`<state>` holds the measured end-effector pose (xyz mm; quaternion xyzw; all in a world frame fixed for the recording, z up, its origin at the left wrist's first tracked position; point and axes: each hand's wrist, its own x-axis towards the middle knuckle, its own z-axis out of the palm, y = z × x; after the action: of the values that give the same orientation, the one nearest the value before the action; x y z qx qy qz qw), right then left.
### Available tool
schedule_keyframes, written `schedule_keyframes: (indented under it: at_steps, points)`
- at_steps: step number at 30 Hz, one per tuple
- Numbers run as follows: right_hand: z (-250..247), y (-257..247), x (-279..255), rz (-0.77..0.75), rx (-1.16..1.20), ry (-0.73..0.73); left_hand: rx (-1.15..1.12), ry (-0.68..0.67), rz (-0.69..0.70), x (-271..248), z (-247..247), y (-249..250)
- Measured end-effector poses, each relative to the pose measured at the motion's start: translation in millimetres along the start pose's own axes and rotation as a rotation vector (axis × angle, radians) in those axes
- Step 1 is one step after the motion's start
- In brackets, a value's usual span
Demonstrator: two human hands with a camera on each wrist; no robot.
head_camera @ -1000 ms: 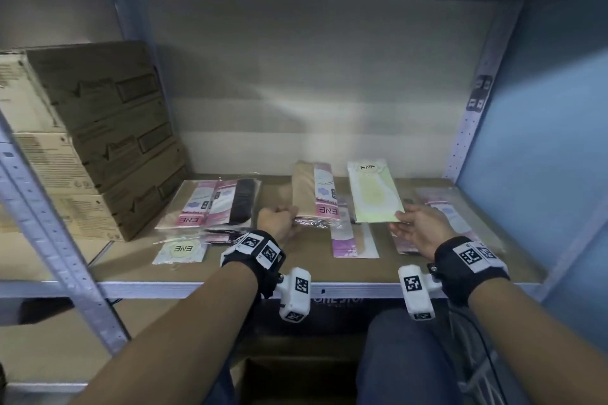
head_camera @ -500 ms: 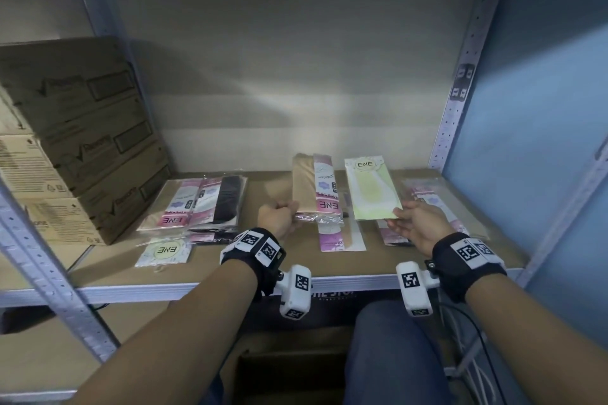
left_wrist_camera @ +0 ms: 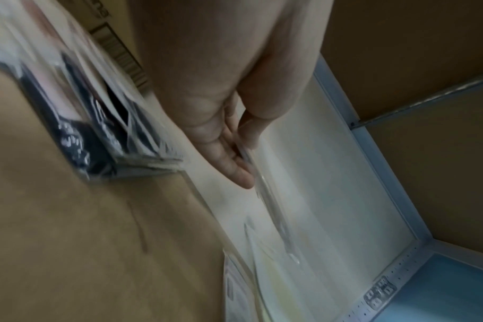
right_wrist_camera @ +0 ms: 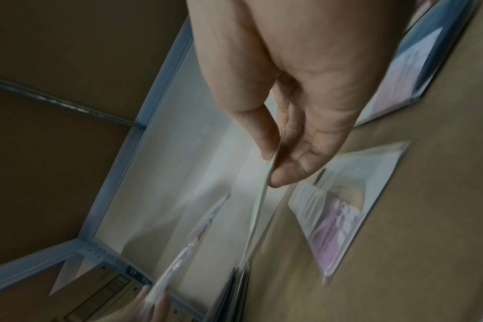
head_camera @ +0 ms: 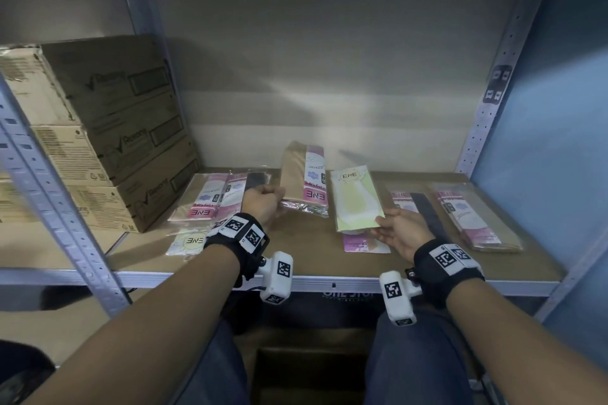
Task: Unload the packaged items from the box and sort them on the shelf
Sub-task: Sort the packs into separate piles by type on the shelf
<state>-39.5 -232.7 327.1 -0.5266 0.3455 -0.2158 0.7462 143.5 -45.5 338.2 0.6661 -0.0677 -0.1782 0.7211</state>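
My left hand (head_camera: 263, 202) pinches the near edge of a beige packet with a pink ENE label (head_camera: 304, 179), lifted above the wooden shelf board (head_camera: 302, 256). In the left wrist view the thumb and fingers (left_wrist_camera: 235, 165) clamp the packet's clear edge (left_wrist_camera: 265, 196). My right hand (head_camera: 399, 230) pinches the near corner of a pale yellow-green ENE packet (head_camera: 355, 199), also raised. The right wrist view shows thumb and fingers (right_wrist_camera: 284, 172) closed on that thin packet's edge (right_wrist_camera: 258, 209).
Packets lie in groups on the shelf: a pink-and-black pile (head_camera: 218, 196) at the left, a small ENE packet (head_camera: 189, 242) near the front edge, a pink one (head_camera: 363, 243) under my right hand, more (head_camera: 467, 215) at the right. Stacked cartons (head_camera: 108, 128) fill the left side.
Both hands have kept their packets and lifted them slightly. The head view has shifted right and closer, so more packets show on the right side of the shelf.
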Motion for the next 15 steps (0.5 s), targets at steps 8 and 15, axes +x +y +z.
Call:
schedule_keyframes:
  at_steps: [8, 15]
  points:
    - [52.6, 23.4, 2.9, 0.052, -0.067, -0.051, -0.110, 0.029, 0.002, 0.8, -45.9, 15.1]
    - [81.6, 39.5, 9.4, 0.056, -0.168, -0.046, -0.145, 0.056, 0.018, 0.5, -67.0, 10.4]
